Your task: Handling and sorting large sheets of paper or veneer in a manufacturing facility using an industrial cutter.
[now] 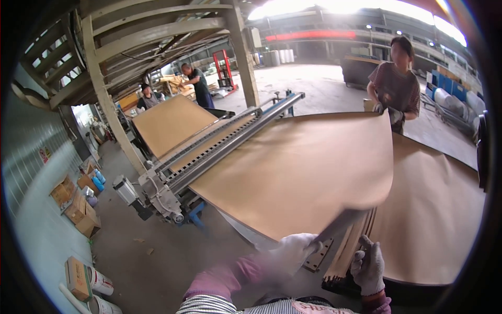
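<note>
A large brown sheet, like kraft paper or thin board, stretches from a roller machine toward me. My left hand, in a white glove and blurred by motion, is closed at its near corner, where a dark, shaded flap runs up to the right. My right hand, gloved too, is raised beside the layered edge of a brown sheet stack. Its fingers are partly bent and apart, with nothing seen in them. Across the sheet, a co-worker in gloves holds the far right corner.
The machine's long roller bar crosses at left, with a motor end near me. Another brown sheet lies beyond it, near two more people. Cardboard boxes and buckets stand along the left wall. A steel post rises behind.
</note>
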Demonstrator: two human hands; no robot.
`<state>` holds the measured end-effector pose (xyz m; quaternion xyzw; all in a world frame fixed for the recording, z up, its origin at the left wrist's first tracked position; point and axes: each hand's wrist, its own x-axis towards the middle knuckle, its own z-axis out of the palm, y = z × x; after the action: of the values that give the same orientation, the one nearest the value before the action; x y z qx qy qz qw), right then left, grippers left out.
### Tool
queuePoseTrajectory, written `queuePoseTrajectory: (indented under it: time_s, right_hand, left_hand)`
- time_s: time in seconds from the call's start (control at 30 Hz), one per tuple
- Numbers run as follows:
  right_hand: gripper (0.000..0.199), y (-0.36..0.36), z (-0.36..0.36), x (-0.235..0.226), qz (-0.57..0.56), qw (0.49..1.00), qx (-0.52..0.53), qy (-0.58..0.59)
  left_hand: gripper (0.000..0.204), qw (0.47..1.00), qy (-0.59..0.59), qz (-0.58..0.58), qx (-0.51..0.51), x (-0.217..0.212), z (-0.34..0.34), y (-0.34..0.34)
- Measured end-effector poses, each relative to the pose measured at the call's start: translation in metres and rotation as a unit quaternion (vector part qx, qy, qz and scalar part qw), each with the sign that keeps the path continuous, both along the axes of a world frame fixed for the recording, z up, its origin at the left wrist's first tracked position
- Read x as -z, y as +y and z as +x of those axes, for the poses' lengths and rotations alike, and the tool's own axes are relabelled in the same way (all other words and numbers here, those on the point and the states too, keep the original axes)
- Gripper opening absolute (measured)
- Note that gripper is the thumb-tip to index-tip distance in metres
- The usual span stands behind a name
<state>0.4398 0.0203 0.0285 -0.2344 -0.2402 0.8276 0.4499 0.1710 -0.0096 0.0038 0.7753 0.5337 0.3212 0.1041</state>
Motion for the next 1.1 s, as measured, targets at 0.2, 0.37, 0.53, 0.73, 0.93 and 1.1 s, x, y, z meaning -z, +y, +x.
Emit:
queuePoseTrajectory:
  time_s: [0.2, 0.37, 0.53, 0.73, 0.93, 1.1]
  right_hand:
    - [0.056, -0.048, -0.04, 0.015, 0.152, 0.928, 0.036, -0.338]
    - [0.032, -0.046, -0.054, 0.011, 0.115, 0.93, 0.17, -0.304]
    - [0.033, -0.038, -0.012, 0.015, 0.098, 0.761, 0.229, -0.599]
    - [0.026, -0.048, 0.042, -0.008, 0.021, 0.88, 0.234, -0.413]
    - [0.025, -0.057, 0.104, -0.007, 0.072, 0.894, 0.273, -0.349]
    - [0.027, -0.067, 0.198, 0.021, 0.057, 0.927, 0.264, -0.261]
  left_hand:
    - [0.028, 0.933, -0.308, -0.129, 0.136, -0.013, 0.042, 0.002]
    - [0.047, 0.99, -0.049, -0.064, 0.112, -0.023, 0.086, -0.009]
    - [0.042, 0.943, -0.271, -0.115, 0.158, 0.021, 0.07, -0.03]
    - [0.052, 0.471, -0.715, -0.517, 0.002, 0.073, -0.002, -0.04]
    - [0.044, 0.571, -0.713, -0.408, -0.006, 0.161, 0.036, -0.013]
    - [0.042, 0.542, -0.743, -0.38, -0.097, 0.071, 0.094, -0.024]
